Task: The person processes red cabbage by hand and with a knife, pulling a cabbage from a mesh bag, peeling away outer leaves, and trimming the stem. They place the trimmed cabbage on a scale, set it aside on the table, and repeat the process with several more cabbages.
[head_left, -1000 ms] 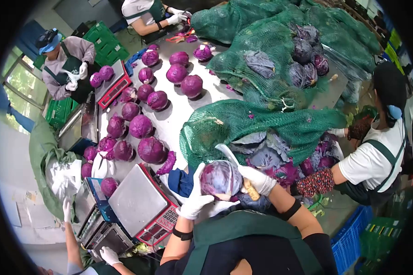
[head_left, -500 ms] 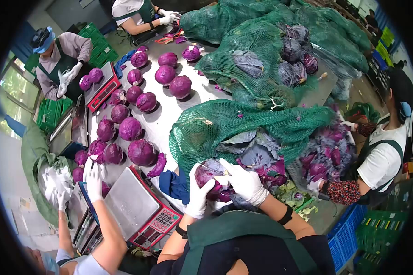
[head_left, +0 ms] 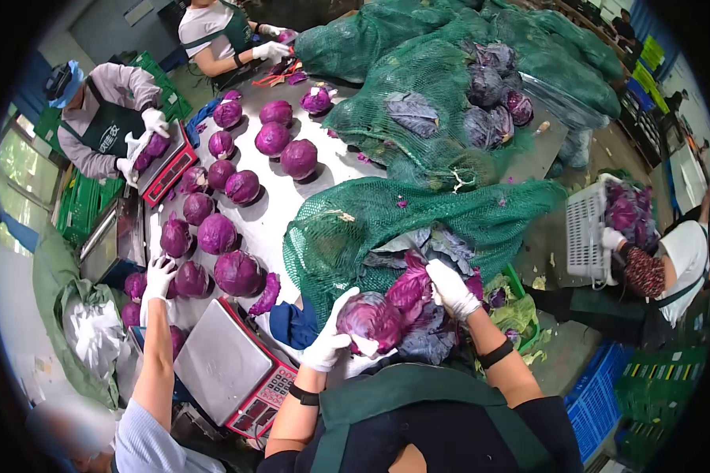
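My left hand point(head_left: 329, 337), in a white glove, grips the side of a red cabbage point(head_left: 368, 322) low in the middle of the view. A pale cut patch shows on the cabbage's lower side. To its right, my gloved right hand point(head_left: 453, 292) is closed at the edge of a loose purple cabbage leaf point(head_left: 409, 290); the fingertips are partly hidden. Dark outer leaves point(head_left: 427, 335) lie below and between my hands. Just beyond them is a green mesh sack point(head_left: 347, 225) with cabbages and leaves at its opening.
Trimmed cabbages point(head_left: 239, 273) are spread over the metal table point(head_left: 280, 201). A red-edged scale point(head_left: 225, 359) stands at my left, near a co-worker's reaching gloved hand point(head_left: 160, 276). At right, another person holds a white basket point(head_left: 588, 232) of leaves. Full mesh sacks point(head_left: 418, 87) lie at the back.
My right hand has moved right and up from the cabbage, with a leaf at its fingers. The co-worker at right has moved away with a basket; the one at upper left now touches cabbages on a scale.
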Demonstrator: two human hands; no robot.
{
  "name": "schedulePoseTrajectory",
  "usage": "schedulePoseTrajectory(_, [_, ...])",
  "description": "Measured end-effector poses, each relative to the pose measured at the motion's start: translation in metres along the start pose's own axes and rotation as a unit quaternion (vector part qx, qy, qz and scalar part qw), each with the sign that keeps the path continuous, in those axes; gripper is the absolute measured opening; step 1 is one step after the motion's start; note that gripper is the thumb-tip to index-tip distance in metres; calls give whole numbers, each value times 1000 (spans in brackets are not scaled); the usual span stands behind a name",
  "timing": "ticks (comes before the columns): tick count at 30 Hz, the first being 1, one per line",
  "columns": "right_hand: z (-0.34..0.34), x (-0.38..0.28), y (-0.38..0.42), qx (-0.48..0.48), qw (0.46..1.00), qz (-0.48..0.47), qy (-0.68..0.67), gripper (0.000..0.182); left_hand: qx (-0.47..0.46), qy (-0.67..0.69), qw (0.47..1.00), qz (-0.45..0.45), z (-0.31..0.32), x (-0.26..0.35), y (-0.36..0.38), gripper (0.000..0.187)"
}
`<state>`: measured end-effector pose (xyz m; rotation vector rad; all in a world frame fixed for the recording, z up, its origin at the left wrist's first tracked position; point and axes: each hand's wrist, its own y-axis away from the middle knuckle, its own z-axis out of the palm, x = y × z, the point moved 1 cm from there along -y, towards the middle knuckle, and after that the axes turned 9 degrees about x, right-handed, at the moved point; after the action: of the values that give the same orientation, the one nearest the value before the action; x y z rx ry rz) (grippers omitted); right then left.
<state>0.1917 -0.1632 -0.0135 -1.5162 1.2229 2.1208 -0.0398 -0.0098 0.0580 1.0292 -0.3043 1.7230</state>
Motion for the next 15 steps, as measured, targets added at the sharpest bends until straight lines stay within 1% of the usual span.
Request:
schedulePoseTrajectory(1, [3,-21,9,2,994,-24,104,42,7,-44,999,7,4,5,1,103])
schedulePoseTrajectory(2, [8,-44,22,5,978,-49,205,48,14,-90,996,13,7,10,-1,103])
schedulePoseTrajectory(3, [9,-49,29,50,934,-185,303,61,15,-90,996,16,8,14,-3,103])
schedulePoseTrajectory(4, [17,-69,45,41,938,-200,279,65,30,-189,981,39,9,17,-4,102])
schedulePoseTrajectory(5, [28,-84,59,11,909,-310,279,59,42,-286,955,60,11,19,-6,101])
schedulePoseTrajectory(6, [38,-95,71,-17,866,-416,276,55,39,-285,956,59,17,25,-7,101])
schedulePoseTrajectory(8, [54,-104,87,-81,806,-498,310,42,22,-455,887,81,26,36,-7,100])
schedulePoseTrajectory(9, [60,-108,93,-90,767,-510,378,32,8,-497,861,106,26,37,-7,98])
schedulePoseTrajectory(10, [64,-106,93,-107,779,-485,383,25,8,-497,861,107,27,39,-7,98])
schedulePoseTrajectory(12, [66,-107,89,-151,729,-508,432,17,-74,-422,902,49,32,44,-9,98])
schedulePoseTrajectory(13, [67,-107,85,-154,730,-508,430,17,-97,-401,910,37,29,43,-10,100])
schedulePoseTrajectory(14, [68,-107,80,-194,755,-504,373,14,-95,-403,910,35,27,42,-8,100])
schedulePoseTrajectory(15, [68,-109,73,-230,775,-498,313,11,-101,-340,935,-6,24,41,-8,101])
